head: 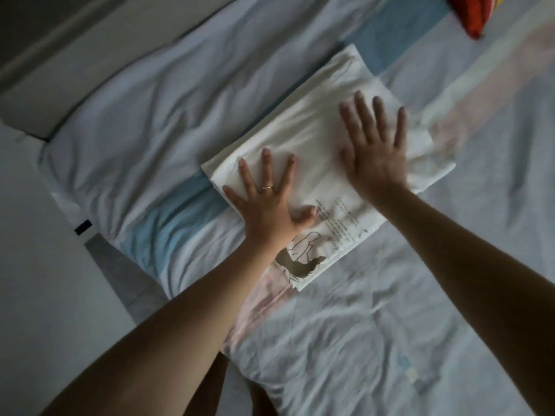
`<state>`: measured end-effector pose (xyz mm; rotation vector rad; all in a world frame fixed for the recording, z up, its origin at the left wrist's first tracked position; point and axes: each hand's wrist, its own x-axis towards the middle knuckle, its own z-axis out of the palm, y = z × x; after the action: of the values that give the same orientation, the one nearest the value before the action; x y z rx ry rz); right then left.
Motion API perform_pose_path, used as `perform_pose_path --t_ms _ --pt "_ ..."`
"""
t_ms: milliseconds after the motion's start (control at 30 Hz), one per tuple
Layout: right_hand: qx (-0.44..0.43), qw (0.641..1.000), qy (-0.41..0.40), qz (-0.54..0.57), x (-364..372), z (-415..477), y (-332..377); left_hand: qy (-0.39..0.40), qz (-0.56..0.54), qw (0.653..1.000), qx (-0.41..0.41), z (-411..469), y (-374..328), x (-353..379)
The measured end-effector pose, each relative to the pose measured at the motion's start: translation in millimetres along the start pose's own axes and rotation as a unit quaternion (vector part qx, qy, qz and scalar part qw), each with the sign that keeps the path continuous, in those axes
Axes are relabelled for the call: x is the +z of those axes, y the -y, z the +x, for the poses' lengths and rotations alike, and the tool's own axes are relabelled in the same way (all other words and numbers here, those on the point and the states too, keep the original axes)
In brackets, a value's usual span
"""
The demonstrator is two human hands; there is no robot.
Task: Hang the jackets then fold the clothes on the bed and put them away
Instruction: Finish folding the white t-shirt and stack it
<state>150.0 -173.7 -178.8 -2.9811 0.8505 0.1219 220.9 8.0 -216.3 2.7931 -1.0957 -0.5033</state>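
Observation:
A white T-shirt (312, 139) with a dark printed drawing and lines of text lies folded into a long rectangle on the bed (150, 121). My left hand (267, 199), wearing a ring, lies flat on its near left part with fingers spread. My right hand (375, 148) is flat on the shirt's right side, fingers straight and spread, slightly blurred. A loose bit of the shirt sticks out to the right beyond my right hand.
The bed has a rumpled pale cover with blue and pink bands. A red and orange cloth (471, 16) sits at the top right corner. The bed's left edge meets a light floor (45, 280), with a wall base at the top left.

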Motion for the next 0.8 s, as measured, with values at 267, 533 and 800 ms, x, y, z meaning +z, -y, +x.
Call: perform_pose_path --t_ms 267,533,800 --pt "0.212 0.968 0.084 0.101 28.1 -99.6 -58.1 0.023 -0.007 1.000 0.005 4.2 1.1 -8.6" --pt "0.196 0.970 0.089 0.116 14.9 -223.6 -32.0 -0.024 0.050 0.984 0.172 -89.6 -13.4 23.4" --pt "0.328 0.912 0.175 0.171 35.7 -450.7 -27.4 0.151 0.040 0.958 0.241 -209.7 -74.7 49.9"
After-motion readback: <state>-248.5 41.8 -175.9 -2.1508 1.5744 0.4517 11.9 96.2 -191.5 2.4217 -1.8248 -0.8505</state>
